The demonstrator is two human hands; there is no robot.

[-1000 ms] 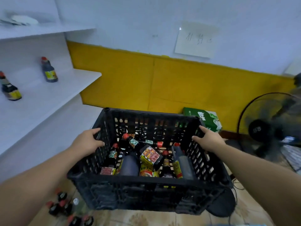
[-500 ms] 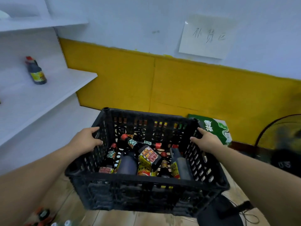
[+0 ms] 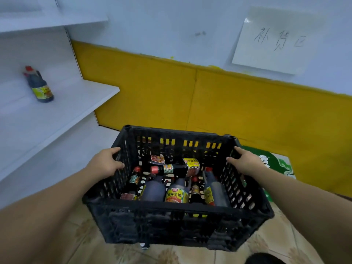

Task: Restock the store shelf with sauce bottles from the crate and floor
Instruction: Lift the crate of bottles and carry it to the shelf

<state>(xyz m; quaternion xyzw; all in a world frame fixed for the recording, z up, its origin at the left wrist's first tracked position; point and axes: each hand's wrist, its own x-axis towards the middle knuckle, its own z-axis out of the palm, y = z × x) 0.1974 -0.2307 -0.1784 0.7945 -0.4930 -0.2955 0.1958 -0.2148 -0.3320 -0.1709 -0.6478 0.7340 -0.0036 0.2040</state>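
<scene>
Hands grip opposite walls — left hand [image 3: 106, 164] and right hand [image 3: 245, 162] curl over the crate [image 3: 171, 212] rim, balancing loose sauce bottles [image 3: 177, 189] beside the shelf [image 3: 57, 119] holding 1 bottle [image 3: 39, 86].

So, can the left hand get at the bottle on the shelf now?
Probably not yet. The left hand grips the left wall of the crate, and the right hand holds the other side. The path to the bottle on the shelf looks free, but the hand must release its grip first.
</scene>
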